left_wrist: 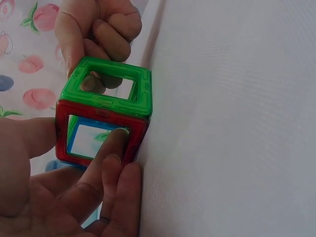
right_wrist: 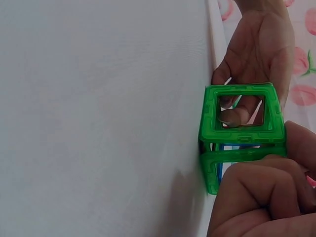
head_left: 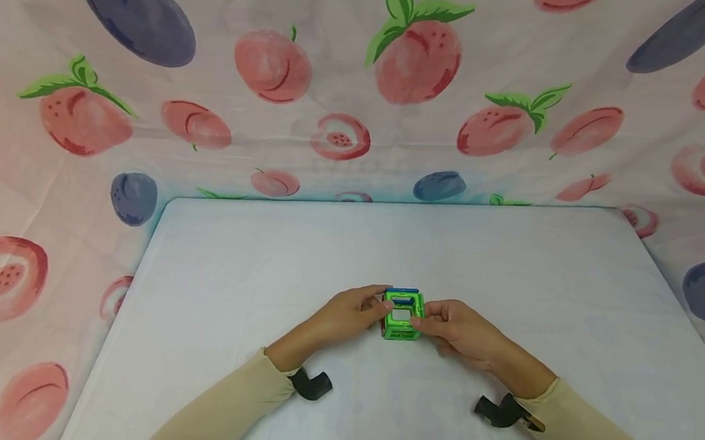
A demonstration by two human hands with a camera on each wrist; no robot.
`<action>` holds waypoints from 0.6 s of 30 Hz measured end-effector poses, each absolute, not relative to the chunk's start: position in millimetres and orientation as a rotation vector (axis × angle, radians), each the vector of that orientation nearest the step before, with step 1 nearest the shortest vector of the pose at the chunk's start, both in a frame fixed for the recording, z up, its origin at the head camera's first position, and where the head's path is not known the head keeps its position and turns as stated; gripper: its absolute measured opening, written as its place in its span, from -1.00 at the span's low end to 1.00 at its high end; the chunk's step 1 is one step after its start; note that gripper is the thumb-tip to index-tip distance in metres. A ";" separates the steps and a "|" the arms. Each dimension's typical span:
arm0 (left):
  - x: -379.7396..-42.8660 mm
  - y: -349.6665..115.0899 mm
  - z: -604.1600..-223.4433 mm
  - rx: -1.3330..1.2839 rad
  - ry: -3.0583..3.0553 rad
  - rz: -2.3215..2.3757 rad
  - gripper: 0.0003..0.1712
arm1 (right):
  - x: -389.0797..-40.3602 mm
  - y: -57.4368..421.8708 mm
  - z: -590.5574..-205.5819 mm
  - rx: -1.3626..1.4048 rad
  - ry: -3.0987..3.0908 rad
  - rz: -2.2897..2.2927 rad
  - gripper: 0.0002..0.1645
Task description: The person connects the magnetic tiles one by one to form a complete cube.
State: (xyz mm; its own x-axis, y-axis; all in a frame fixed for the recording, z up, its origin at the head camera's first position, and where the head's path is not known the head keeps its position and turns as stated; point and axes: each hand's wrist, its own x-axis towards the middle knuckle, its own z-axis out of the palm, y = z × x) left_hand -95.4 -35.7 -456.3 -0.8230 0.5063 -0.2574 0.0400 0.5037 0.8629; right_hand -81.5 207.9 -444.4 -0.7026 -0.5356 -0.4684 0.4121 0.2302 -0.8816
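A small cube of open-framed magnetic tiles (head_left: 401, 334) stands between both hands over the middle of the table. Its sides show a green tile (left_wrist: 106, 102), a red tile (left_wrist: 101, 111) and a blue tile deeper inside. The left hand (head_left: 345, 314) grips the cube from the left, thumb at one edge and a fingertip in the red tile's window. From the other side, the right hand (head_left: 462, 332) pinches it with thumb and curled fingers. In the right wrist view, a narrow gap shows between the near green tile (right_wrist: 211, 173) and the larger green face (right_wrist: 242, 136).
The white tabletop (head_left: 263, 254) spreads around the hands. Behind and beside it hangs a fruit-patterned cloth (head_left: 338, 12). Black curved pieces, one at the left cuff (head_left: 312, 385) and one at the right cuff (head_left: 499, 411), stick out from the sleeves.
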 end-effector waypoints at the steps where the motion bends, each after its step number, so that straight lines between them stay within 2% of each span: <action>1: -95.3 -35.6 -456.7 0.454 2.267 1.283 -0.33 | -81.3 207.8 -444.3 -0.115 1.754 -1.573 -0.50; 18: -91.4 -33.7 -453.7 0.533 2.313 1.262 -0.32 | -81.0 207.4 -444.3 -0.111 1.860 -1.526 -0.51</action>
